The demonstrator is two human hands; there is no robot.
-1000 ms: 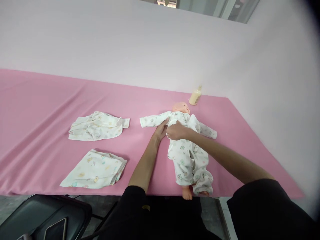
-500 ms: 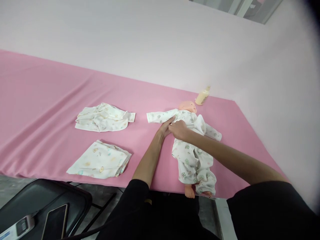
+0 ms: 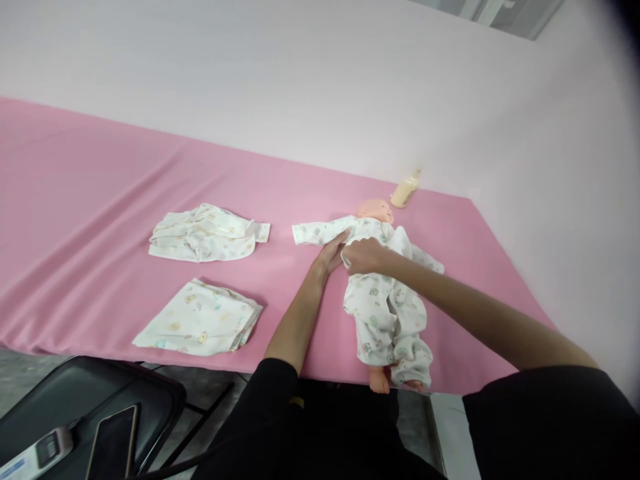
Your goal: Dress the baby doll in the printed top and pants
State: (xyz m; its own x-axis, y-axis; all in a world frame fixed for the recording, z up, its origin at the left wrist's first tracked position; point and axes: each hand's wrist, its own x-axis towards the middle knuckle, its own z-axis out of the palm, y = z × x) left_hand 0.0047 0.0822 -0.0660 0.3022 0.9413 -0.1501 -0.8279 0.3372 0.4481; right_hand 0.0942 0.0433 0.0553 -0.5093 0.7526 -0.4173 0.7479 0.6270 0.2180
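A baby doll (image 3: 375, 211) lies on its back on the pink-covered table, its head toward the wall. It wears a white printed top (image 3: 373, 229) and matching trousers (image 3: 373, 313), with its bare feet at the near edge. My left hand (image 3: 334, 252) rests along the doll's side below the outstretched sleeve, fingers straight and partly hidden by cloth. Closed over the belly, my right hand (image 3: 366, 256) grips the front of the top; its fingertips are hidden. Some of the top's cloth bunches up behind that wrist.
Left of the doll lie a white printed garment (image 3: 205, 233) and a folded printed cloth (image 3: 203, 319). A bottle of pale yellow liquid (image 3: 405, 190) stands near the doll's head. A black chair (image 3: 145, 393) holds a phone (image 3: 114, 443) and a small device (image 3: 45, 453).
My right hand has shifted slightly right across the doll's belly, away from my left hand, with cloth in its grip. My left hand has stayed almost still.
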